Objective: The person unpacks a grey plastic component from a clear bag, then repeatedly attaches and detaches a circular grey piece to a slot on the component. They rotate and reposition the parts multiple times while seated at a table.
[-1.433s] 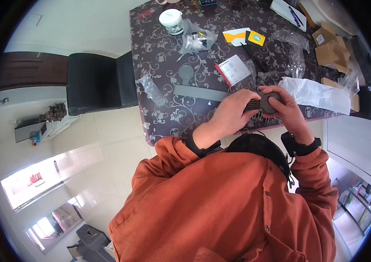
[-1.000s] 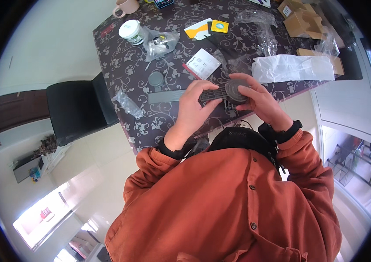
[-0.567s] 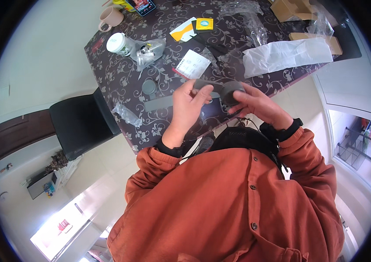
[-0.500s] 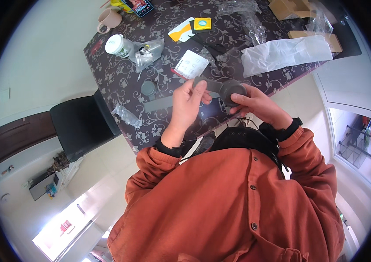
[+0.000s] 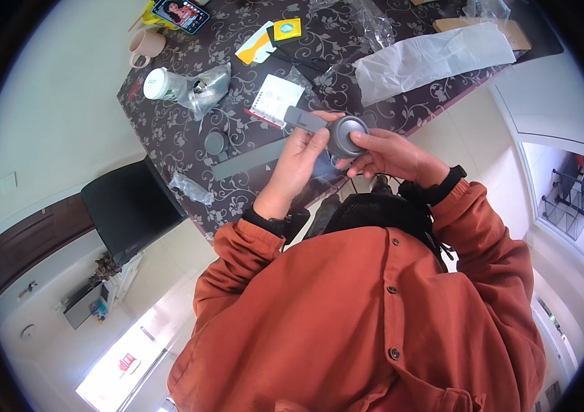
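head view: ok, what have you got in your hands there? looks like a round dark grey piece point(image 5: 347, 137) with a shiny domed middle.

yep, and your left hand point(image 5: 299, 156) has it, thumb and fingers pinched on its left side. a flat grey tab point(image 5: 301, 119) pokes out past those fingers, up and to the left. seems like one piece, but your fingers cover the join.

and your right hand point(image 5: 396, 155)?

thumb on the face of it, other fingers loosely curled near the lower edge. can't tell if they grip from behind, that bit's hidden. the piece is up in front of you, over the near edge of the patterned table point(image 5: 244, 113).

what's lying around?

long grey strip point(image 5: 247, 162) just left of your left hand, small grey disc point(image 5: 216, 143) right beside it. beyond those there's a notepad point(image 5: 279, 96), a clear bag point(image 5: 211, 89) with stuff inside, and a white-lidded tub point(image 5: 157, 84) next to the bag. off to your right, a big white sheet point(image 5: 436, 58).
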A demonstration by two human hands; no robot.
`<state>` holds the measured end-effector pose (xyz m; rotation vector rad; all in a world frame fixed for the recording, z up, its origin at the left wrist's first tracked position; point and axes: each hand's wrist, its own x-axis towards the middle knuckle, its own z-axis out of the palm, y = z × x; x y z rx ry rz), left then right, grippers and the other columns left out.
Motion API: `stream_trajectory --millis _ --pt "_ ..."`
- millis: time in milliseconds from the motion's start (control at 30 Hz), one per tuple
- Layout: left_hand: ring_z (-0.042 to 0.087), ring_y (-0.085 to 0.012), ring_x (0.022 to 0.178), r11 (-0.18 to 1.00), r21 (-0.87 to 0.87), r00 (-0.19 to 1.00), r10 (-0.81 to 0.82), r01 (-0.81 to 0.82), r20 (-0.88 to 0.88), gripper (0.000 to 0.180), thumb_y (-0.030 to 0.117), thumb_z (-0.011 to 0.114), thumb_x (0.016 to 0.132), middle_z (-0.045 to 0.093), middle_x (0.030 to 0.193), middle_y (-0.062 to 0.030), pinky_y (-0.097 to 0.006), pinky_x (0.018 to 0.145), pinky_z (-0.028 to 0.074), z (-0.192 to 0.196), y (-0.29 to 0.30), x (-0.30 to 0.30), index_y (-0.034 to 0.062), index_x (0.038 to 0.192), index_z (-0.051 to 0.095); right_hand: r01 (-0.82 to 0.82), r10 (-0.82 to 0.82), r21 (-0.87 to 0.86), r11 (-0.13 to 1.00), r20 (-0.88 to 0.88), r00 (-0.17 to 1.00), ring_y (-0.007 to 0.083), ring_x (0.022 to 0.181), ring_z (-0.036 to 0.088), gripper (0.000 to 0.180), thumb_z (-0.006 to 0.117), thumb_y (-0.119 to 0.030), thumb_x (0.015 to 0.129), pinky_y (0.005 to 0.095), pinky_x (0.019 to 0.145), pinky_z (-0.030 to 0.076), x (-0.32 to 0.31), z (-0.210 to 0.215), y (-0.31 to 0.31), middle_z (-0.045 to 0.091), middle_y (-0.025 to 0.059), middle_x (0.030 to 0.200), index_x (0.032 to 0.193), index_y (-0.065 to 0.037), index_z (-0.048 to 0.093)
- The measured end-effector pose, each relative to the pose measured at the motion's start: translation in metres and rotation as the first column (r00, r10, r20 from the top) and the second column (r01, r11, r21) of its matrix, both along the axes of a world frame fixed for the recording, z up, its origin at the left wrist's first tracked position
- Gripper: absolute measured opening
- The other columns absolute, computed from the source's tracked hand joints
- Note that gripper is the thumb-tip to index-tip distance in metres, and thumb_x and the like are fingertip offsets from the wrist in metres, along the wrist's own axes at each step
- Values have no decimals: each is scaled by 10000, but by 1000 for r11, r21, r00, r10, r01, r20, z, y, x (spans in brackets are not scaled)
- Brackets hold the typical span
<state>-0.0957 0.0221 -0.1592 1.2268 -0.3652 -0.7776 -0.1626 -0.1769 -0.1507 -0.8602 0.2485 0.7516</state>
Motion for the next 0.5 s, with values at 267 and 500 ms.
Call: stream_trajectory --millis 267,500 --pt "604 -308 1011 875 -37 652 331 -483 -682 319 306 348 1039 629 989 -160 -477 931 498 -39 16 4 52 905 487 32 -7 -578 815 47 999 163 828 651 403 608 -302 916 274 768 516 10 -36 -30 664 87 989 1212 -35 551" --pt "608 -363 994 925 100 487 284 -368 -826 255 124 474 875 611 1032 -207 -517 925 494 -50 47 -13 -12 1086 519 391 472 -865 315 500 726 318 1097 532 615 669 -16 677 386 950 445 5 -90 -42 545 148 1166 1271 -110 538"
